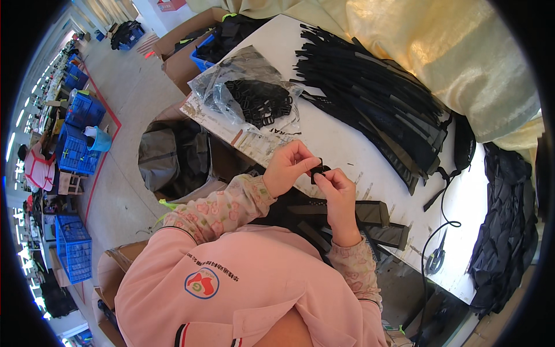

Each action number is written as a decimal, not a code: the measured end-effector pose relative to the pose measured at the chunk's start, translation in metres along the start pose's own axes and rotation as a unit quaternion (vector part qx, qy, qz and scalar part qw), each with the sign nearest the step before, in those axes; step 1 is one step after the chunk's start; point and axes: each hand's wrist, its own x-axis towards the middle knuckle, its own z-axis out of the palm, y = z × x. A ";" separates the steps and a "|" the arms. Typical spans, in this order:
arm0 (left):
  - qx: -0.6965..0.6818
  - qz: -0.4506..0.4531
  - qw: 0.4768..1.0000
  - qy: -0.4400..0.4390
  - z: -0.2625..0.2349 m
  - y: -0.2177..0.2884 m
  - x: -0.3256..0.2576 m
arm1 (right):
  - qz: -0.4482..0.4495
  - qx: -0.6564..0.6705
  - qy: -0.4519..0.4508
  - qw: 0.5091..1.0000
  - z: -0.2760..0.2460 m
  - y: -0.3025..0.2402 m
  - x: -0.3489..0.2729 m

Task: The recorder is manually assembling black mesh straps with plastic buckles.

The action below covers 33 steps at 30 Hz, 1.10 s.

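Note:
Over the near table edge, both my hands meet at a small black buckle (317,170). My left hand (291,166) is closed, thumb and forefinger pinching the buckle from the left. My right hand (339,194) grips it from the right, thumb pressed against it. The fingers hide much of its shape. Below the hands, black straps with grey-brown ends (370,214) lie across my lap and the table edge. Beyond my left hand sits a clear plastic bag (214,87) with many black slider buckles (263,103) spilling at its opening.
A fanned pile of black straps (370,98) covers the far part of the white table (283,46). Scissors (435,260) and a black cord (442,202) are at the right. Black fabric (506,225) hangs over the right end. An open box of dark pieces (176,156) stands left.

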 end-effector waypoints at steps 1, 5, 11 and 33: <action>0.000 -0.001 1.000 -0.001 -0.001 -0.002 -0.001 | 0.008 0.009 -0.001 1.000 0.000 -0.001 0.000; 0.008 0.030 0.998 -0.051 -0.003 -0.003 -0.007 | 0.010 0.025 0.008 1.000 0.001 0.001 0.001; 0.023 0.023 0.989 -0.147 -0.010 -0.001 -0.015 | 0.049 0.032 -0.029 0.998 -0.007 0.007 -0.002; -0.073 0.091 0.987 -0.115 -0.001 -0.007 -0.014 | 0.068 0.189 -0.037 0.979 -0.003 0.001 -0.006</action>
